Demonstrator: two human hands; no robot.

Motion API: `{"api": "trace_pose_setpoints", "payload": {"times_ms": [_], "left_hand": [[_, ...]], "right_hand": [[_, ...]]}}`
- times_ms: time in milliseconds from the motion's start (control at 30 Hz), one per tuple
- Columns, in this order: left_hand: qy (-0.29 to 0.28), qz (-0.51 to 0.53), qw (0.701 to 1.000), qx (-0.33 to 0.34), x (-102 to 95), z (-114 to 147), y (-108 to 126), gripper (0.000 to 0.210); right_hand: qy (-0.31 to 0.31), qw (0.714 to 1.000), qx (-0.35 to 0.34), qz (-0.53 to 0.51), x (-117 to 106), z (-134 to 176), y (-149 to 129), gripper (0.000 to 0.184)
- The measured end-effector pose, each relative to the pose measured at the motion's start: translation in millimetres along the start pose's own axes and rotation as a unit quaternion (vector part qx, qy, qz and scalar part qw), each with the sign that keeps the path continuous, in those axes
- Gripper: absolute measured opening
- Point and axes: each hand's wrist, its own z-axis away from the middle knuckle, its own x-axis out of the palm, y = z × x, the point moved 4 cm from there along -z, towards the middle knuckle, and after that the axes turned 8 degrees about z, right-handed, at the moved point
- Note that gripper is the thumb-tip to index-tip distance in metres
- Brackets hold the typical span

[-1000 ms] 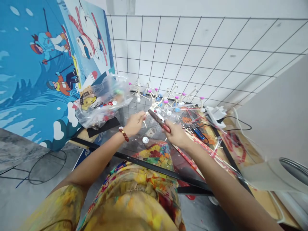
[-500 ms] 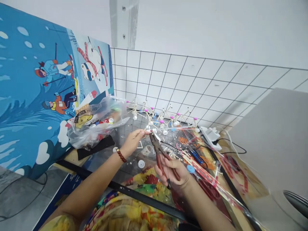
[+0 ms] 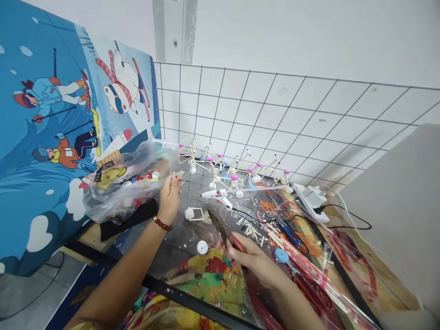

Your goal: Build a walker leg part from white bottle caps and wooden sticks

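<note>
My left hand (image 3: 170, 197) is raised beside the plastic bag, its fingers pinched together around what looks like a short pale stick (image 3: 178, 173). My right hand (image 3: 245, 252) grips red-handled pliers (image 3: 219, 224), jaws pointing up and left over the table. Just beyond the pliers lies a white glue gun (image 3: 217, 196). A small square stick frame (image 3: 196, 213) with a white block-like end rests between my hands. Nearer to me is a white round cap (image 3: 202, 247). Stick models (image 3: 233, 177) with pink and white round pieces stand along the back.
A clear bag of coloured caps (image 3: 137, 178) sits at left by a blue ski-picture board (image 3: 51, 137). Stick scraps (image 3: 252, 229), red-and-white packed sticks (image 3: 292, 252), a blue disc (image 3: 282, 255) and a power strip (image 3: 311, 199) lie right. Black wire mesh (image 3: 257, 105) runs behind.
My left hand has moved left, away from the pliers' jaws, toward the bag. The pliers have dropped slightly toward me, and the glue gun and stick frame show more fully.
</note>
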Motion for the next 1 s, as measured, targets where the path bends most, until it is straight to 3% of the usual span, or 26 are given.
{"api": "trace_pose_setpoints", "payload": {"times_ms": [67,167,267,433,533,633,833,1000], "left_hand": [[-0.049,0.054,0.996,-0.06,10.0,10.1,-3.6,0.025],[-0.141,0.194,0.948,-0.211,26.8,33.5,-12.7,0.025],[-0.176,0.229,0.901,-0.323,32.0,52.1,-24.3,0.027],[-0.202,0.21,0.857,-0.425,36.0,73.5,-43.9,0.023],[-0.215,0.181,0.846,-0.453,39.3,81.7,-48.6,0.021],[-0.219,0.129,0.855,-0.452,38.9,83.3,-49.4,0.024],[-0.254,0.063,0.858,-0.442,40.4,86.9,-50.2,0.041],[-0.306,0.04,0.84,-0.448,46.6,95.5,-52.5,0.047]], "right_hand": [[0.121,0.973,-0.007,0.198,-8.0,-3.4,-3.9,0.022],[0.233,0.913,0.0,0.336,-13.1,-8.9,3.7,0.011],[0.274,0.898,0.006,0.343,-15.3,-13.7,18.7,0.011],[0.34,0.914,-0.037,0.216,-19.7,-19.2,19.0,0.017],[0.362,0.921,-0.058,0.133,-19.6,-21.8,12.7,0.019],[0.368,0.925,-0.057,0.081,-18.1,-22.7,11.2,0.021],[0.392,0.917,-0.056,0.049,-20.1,-21.7,13.2,0.019],[0.365,0.929,-0.056,0.032,-22.2,-21.6,16.0,0.02]]}}
